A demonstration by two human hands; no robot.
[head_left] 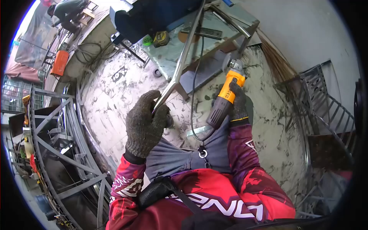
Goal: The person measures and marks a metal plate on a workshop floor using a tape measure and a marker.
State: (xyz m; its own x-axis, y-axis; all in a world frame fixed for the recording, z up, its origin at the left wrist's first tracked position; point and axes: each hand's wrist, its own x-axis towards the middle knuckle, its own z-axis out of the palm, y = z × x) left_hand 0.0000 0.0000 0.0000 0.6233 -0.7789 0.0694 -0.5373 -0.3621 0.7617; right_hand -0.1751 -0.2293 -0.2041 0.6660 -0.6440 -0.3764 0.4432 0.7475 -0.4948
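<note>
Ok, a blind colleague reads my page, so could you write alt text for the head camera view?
A gloved left hand grips a bent metal tube while the gloved right hand holds an orange and dark angle grinder. Ahead, a worktable bears a tape measure; another person bends over, top left.

Head cam, looks fwd/down at hands.

The tape measure lies on the table, left of the tube.
</note>
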